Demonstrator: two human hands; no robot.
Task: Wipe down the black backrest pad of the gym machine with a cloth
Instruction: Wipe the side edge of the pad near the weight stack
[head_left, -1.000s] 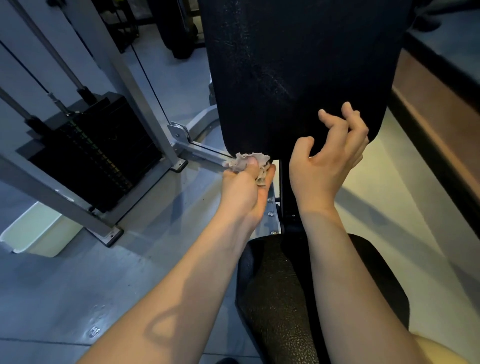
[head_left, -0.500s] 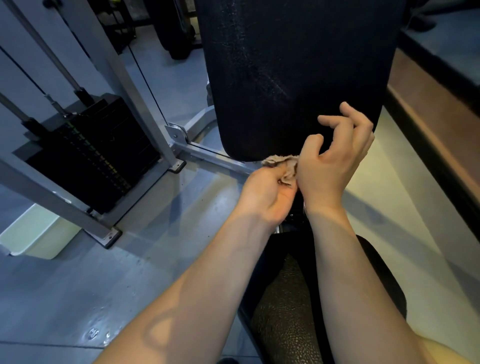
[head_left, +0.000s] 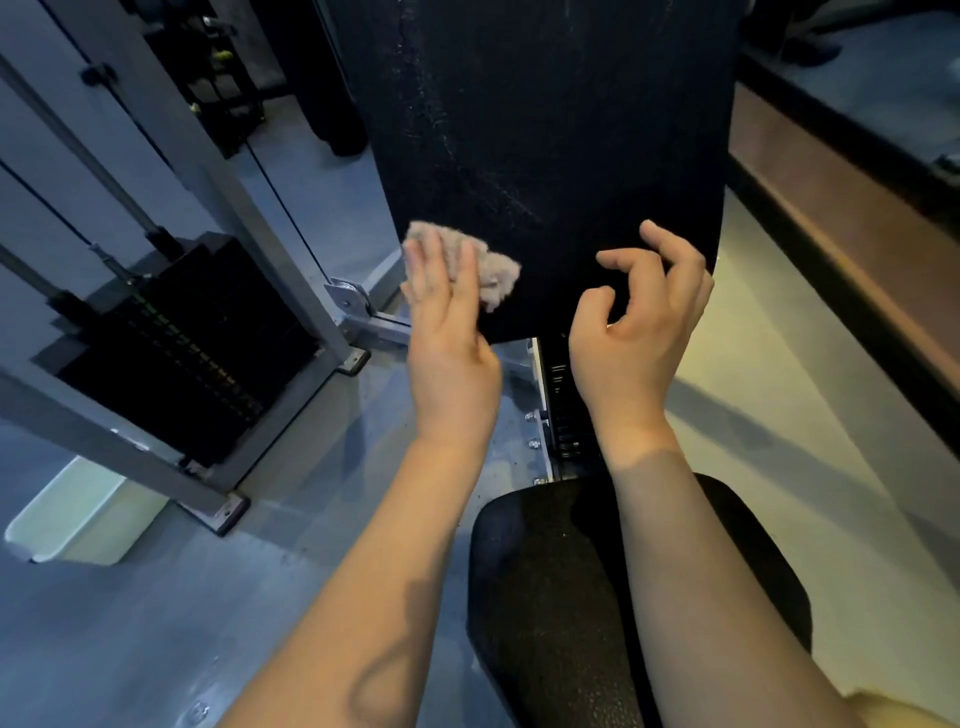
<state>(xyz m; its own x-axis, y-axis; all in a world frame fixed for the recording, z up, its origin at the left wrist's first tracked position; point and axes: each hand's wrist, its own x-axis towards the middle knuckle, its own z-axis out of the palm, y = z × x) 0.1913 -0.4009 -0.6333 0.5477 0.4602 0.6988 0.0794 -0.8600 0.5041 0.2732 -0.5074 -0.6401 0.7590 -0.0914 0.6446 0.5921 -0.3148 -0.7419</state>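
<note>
Head view: this is your only camera, looking down past both forearms.
Pad (head_left: 545, 130): black and upright, it fills the top middle of the view, with pale streaks and specks across its upper and middle face.
Cloth (head_left: 496, 275): a small, pale, crumpled piece lying against the pad's lower left corner, just above its bottom edge.
Left hand (head_left: 447, 338): your fingers (head_left: 462, 270) are straight and close together. They press the cloth flat on the pad and are not wrapped round it.
Right hand (head_left: 634, 332): it is in front of the pad's lower right corner, with fingers (head_left: 670, 260) loosely curled and spread, holding nothing. I cannot tell whether the tips touch the pad.
Seat (head_left: 545, 597): black, below the pad and under your right forearm.
Weight stack (head_left: 171, 353): on the floor to your left, inside the grey frame.
Progress: wiping appears to be under way along the pad's bottom edge.
Left to do: judging by the streaks, most of the face above the cloth probably still needs passes, as does the lower right corner by your idle hand.
</note>
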